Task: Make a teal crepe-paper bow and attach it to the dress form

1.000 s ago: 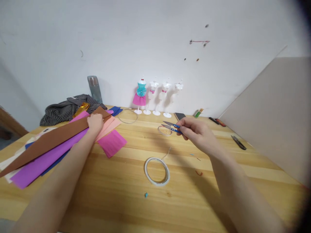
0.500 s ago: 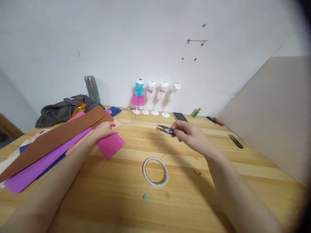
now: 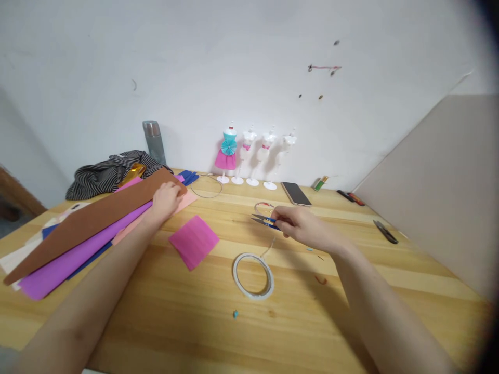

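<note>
My left hand [image 3: 166, 199] rests on the near end of a stack of long paper strips, touching the brown strip [image 3: 89, 221] and a light pink sheet [image 3: 183, 200]; its fingers lie curled over the paper. A purple strip [image 3: 74, 258] lies under the brown one. A small square of pink crepe paper [image 3: 194, 241] lies loose on the wooden table [image 3: 175, 311], apart from my hand. My right hand [image 3: 300, 227] pinches small blue-handled snips [image 3: 263, 220], blades pointing left. A white tape ring [image 3: 253, 275] lies just in front of that hand.
Against the wall stand several small dress-form mannequins [image 3: 253, 153], one in a pink and teal dress [image 3: 226, 153]. A phone [image 3: 295, 193], a metal flask [image 3: 153, 142], striped cloth [image 3: 109, 175], a wire hoop [image 3: 206, 186] and black snips [image 3: 385, 231] lie around. A grey board [image 3: 440, 187] leans at right.
My left hand slid the pink square out toward the middle, then went back onto the strip stack. My right hand lowered the snips and drew them nearer the tape ring.
</note>
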Action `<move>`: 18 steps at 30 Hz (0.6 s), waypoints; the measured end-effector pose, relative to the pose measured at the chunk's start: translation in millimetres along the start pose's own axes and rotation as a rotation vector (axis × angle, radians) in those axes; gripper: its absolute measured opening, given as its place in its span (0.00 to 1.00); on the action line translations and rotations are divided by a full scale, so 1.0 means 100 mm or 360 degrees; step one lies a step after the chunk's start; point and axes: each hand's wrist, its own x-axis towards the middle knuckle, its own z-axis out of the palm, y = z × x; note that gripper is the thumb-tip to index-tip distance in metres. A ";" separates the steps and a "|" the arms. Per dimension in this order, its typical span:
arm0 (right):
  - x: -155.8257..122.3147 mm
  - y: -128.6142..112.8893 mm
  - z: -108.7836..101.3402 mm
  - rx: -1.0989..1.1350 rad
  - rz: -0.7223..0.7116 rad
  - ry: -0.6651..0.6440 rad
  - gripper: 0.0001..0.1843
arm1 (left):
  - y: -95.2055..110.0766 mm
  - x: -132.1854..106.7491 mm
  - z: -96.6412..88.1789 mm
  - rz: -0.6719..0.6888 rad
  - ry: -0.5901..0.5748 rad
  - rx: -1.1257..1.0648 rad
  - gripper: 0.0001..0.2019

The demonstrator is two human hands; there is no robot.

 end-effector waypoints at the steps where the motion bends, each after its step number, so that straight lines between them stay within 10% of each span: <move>1: 0.00 0.00 0.00 -0.0012 -0.0009 -0.0008 0.06 | -0.07 0.00 -0.02 -0.0092 -0.0001 0.0074 0.13; 18: 0.01 0.02 0.02 -0.0077 -0.0025 -0.0076 0.07 | -0.40 -0.02 -0.14 -0.0497 0.0139 0.0501 0.18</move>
